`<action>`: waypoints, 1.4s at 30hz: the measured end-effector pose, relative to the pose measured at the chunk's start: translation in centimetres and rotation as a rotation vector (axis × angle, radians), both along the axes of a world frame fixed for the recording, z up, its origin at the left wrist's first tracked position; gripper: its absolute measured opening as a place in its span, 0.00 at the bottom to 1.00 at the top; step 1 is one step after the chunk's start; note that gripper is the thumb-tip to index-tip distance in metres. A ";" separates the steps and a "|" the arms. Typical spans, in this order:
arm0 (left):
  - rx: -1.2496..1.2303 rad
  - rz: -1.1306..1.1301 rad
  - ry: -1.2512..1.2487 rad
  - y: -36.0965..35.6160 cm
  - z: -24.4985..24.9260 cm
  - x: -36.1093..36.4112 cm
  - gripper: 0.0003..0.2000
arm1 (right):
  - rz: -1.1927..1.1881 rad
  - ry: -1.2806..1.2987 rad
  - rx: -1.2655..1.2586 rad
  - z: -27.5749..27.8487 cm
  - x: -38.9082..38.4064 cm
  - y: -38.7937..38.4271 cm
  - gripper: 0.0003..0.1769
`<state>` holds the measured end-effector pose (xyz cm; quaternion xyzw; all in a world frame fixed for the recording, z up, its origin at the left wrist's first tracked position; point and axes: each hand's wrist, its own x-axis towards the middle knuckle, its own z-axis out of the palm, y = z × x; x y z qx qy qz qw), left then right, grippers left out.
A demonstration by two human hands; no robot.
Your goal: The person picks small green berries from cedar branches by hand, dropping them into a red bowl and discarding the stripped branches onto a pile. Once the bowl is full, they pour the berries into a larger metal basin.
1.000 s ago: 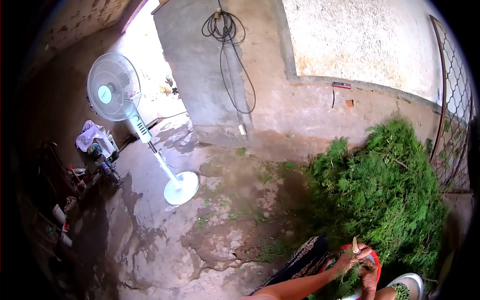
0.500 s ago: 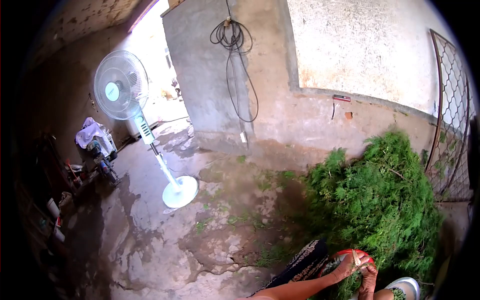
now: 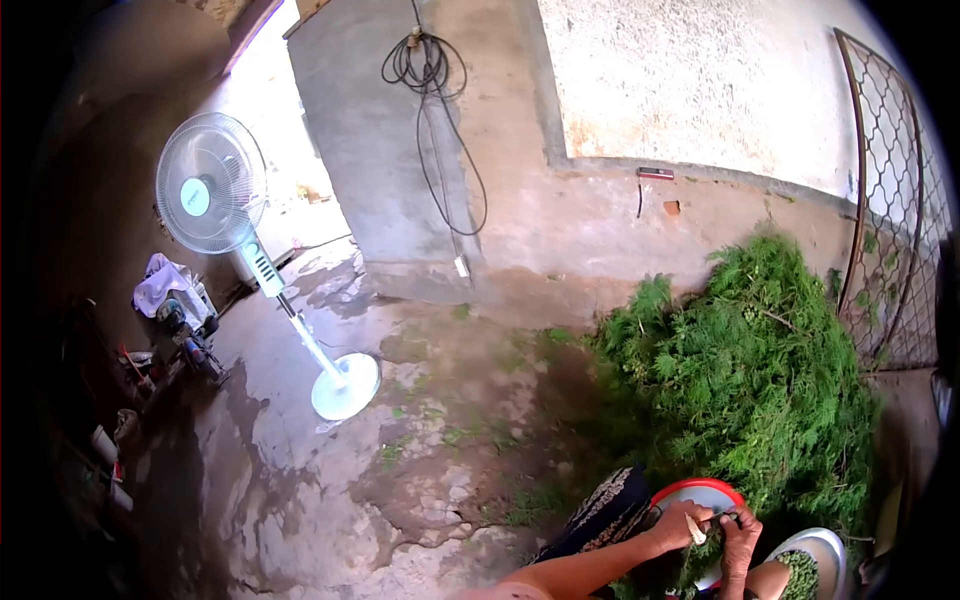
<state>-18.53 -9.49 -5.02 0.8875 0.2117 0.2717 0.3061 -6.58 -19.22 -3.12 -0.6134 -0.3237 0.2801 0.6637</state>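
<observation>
My left hand is closed on a green leafy sprig, whose fronds hang down below the fingers. A pale strip shows at the fingers of this hand. Right beside it, my right hand has its fingertips pinched together close to the left ones; what they hold is too small to make out. Both hands are over a red-rimmed basin with a whitish inside. To the right stands a pale bowl with many small green berries in it.
A large heap of cut green branches lies against the wall just beyond the basin. A standing fan is on the cracked floor at left. A coiled black cable hangs on the wall, and a metal grille leans at right.
The view has shifted, so the room appears farther left. My hands have moved slightly apart and tilted, showing more of the red-rimmed basin and of the berry bowl.
</observation>
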 end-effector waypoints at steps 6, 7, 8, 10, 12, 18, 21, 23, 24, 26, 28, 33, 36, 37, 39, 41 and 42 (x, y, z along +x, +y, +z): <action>-0.107 -0.110 -0.009 0.5 -1.4 -0.3 0.13 | -0.032 -0.321 -0.146 -2.1 0.4 0.4 0.05; -0.189 -0.112 0.002 0.3 -0.2 -0.5 0.13 | -0.044 -0.294 -0.135 -2.9 0.4 0.6 0.04; -0.146 -0.099 -0.005 0.2 -1.6 -0.3 0.13 | -0.095 -0.253 -0.148 -3.2 0.8 0.5 0.03; -0.059 -0.068 -0.022 0.3 -3.2 -0.1 0.15 | -0.190 -0.177 -0.173 -2.5 1.2 0.9 0.03; -0.221 -0.118 -0.111 0.4 -4.1 -0.6 0.15 | -0.191 0.083 -0.172 -3.1 2.7 0.7 0.03; -0.634 -0.072 -0.182 1.0 -6.3 -0.1 0.16 | -0.162 0.614 0.141 -5.4 2.7 0.7 0.05; -0.774 -0.107 -0.170 1.4 -6.4 -0.4 0.13 | -0.122 0.812 0.195 -2.9 1.5 0.1 0.13; -0.790 -0.118 -0.212 1.6 -7.5 -0.2 0.14 | -0.051 0.659 0.023 -4.2 2.0 -0.4 0.14; -0.960 -0.156 -0.358 1.2 -6.6 -0.4 0.15 | -0.021 0.585 -0.068 -4.8 2.0 -1.2 0.14; -0.663 -0.059 -0.158 1.4 -8.1 0.4 0.15 | 0.045 0.619 -0.111 -4.5 1.1 0.3 0.12; -0.280 -0.099 -0.245 1.9 -5.4 -0.5 0.14 | 0.100 0.639 -0.141 -4.5 0.4 0.3 0.15; -0.914 -0.105 -0.200 1.7 -3.8 -1.8 0.03 | 0.147 0.544 -0.144 -2.9 -0.7 0.1 0.19; -1.268 -0.050 -0.343 1.4 -3.8 -1.6 0.03 | 0.157 0.684 0.012 -2.2 -1.0 -0.3 0.24; -1.253 -0.115 -0.368 2.0 -5.3 -1.9 0.05 | 0.166 0.682 0.002 -2.1 -1.0 -0.2 0.22; -1.249 -0.132 -0.375 2.1 -5.1 -2.0 0.06 | 0.196 0.701 -0.010 -2.1 -1.0 -0.3 0.25; -1.272 -0.045 -0.342 1.3 -2.7 -1.6 0.04 | 0.233 0.735 -0.012 -2.2 -0.7 -0.4 0.32; -1.333 -0.004 -0.348 1.3 -2.7 -1.3 0.04 | 0.234 0.684 -0.015 -2.2 -0.8 -0.2 0.34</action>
